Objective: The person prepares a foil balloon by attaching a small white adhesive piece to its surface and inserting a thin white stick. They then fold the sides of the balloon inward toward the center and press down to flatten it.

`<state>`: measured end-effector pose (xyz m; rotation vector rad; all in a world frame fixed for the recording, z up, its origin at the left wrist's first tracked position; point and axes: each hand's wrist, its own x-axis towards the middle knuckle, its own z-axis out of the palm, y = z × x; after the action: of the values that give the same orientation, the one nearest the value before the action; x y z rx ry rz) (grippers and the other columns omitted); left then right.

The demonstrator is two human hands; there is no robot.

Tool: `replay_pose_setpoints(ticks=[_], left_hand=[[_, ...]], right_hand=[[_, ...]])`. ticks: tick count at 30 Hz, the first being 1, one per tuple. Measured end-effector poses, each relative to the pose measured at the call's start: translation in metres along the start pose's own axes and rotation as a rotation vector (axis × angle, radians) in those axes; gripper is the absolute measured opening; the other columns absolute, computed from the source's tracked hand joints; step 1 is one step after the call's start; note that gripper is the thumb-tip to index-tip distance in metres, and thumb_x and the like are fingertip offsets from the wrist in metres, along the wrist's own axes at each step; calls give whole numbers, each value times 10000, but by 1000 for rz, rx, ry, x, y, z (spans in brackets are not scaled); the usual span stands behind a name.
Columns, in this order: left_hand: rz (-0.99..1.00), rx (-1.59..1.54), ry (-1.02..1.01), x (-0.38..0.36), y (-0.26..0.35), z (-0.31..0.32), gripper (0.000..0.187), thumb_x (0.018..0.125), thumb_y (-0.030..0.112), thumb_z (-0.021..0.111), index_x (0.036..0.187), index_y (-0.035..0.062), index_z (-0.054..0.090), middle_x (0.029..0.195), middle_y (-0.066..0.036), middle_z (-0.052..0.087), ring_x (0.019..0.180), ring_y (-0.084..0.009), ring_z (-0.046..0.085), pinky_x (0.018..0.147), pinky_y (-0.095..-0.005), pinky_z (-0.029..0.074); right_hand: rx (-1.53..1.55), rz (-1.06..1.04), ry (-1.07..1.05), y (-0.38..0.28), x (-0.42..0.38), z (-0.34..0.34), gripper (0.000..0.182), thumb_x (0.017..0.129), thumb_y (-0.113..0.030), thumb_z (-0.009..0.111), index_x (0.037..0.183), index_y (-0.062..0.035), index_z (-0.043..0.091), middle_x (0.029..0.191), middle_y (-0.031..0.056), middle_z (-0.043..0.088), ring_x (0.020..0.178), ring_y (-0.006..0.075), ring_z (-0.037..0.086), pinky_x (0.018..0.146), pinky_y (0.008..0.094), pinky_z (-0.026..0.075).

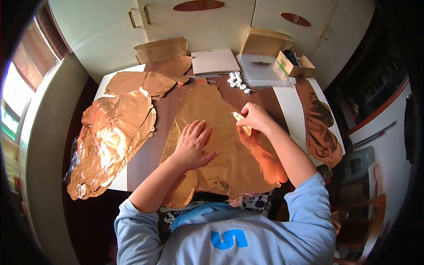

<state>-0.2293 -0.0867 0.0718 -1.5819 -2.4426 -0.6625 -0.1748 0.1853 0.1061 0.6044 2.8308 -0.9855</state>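
Observation:
A large copper-gold foil balloon (214, 145), uninflated, lies flat across the middle of the table, with a small red mark near its narrow far end. My left hand (193, 145) rests palm down on its left half, fingers and thumb spread. At the balloon's right edge, my right hand (256, 118) is closed in a pinch. Its fingers grip a small pale gold strip (244, 127) with a whitish end; I cannot tell whether this strip is part of the balloon. Part of the strip is hidden behind the fingers.
More foil balloons (112, 137) are piled at the left, and another dark copper one (316, 123) hangs over the right edge. Several small white pieces (237, 81) lie beyond the balloon. Behind them are cardboard sheets (215, 62), clear plastic (260, 73) and an open box (298, 68).

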Motion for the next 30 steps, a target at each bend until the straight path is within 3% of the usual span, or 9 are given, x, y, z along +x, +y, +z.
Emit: replay_pose_setpoints(ticks=[6,12,21,24,27,30], left_hand=[[-5,6,-6,-2,1,0,782,760,536,687,1325,33,490,1374,-203,451,1324,-387,369,1106,-492,284],[-13,6,1,1,0,0,772,761,527,687,1318,30,491,1371,-205,448,1322,-382,367,1108,-488,279],[-12,-20,3,1,-1,-1,777,779,544,676,1339,43,480,1386,-202,438,1340,-392,353,1113,-502,271],[4,-28,2,1,-1,0,776,781,537,678,1343,41,475,1387,-203,438,1340,-387,358,1114,-506,270],[13,-30,-16,2,-4,1,768,784,521,683,1344,39,471,1390,-198,440,1342,-381,365,1117,-510,271],[-4,-34,-45,2,-2,1,757,795,512,671,1344,31,470,1390,-193,441,1346,-372,363,1124,-507,266]], right_hand=[[-53,-35,12,2,4,3,528,636,-297,833,1007,21,632,1002,205,677,934,317,659,798,396,509],[-57,-54,0,3,4,2,390,666,-282,812,832,37,661,847,229,678,805,338,673,718,413,509],[-46,-88,-11,-1,1,-1,344,694,-262,792,785,38,653,777,225,667,735,326,675,670,409,507],[-36,-51,-11,-5,-4,-6,330,716,-264,774,767,37,651,753,225,661,687,310,664,640,395,501],[-67,-26,-24,-1,-1,-8,320,752,-267,748,736,35,642,704,181,656,629,241,638,605,378,488],[242,-125,-36,-3,-2,-2,328,781,-270,722,691,28,621,646,127,626,611,168,602,578,371,473]])
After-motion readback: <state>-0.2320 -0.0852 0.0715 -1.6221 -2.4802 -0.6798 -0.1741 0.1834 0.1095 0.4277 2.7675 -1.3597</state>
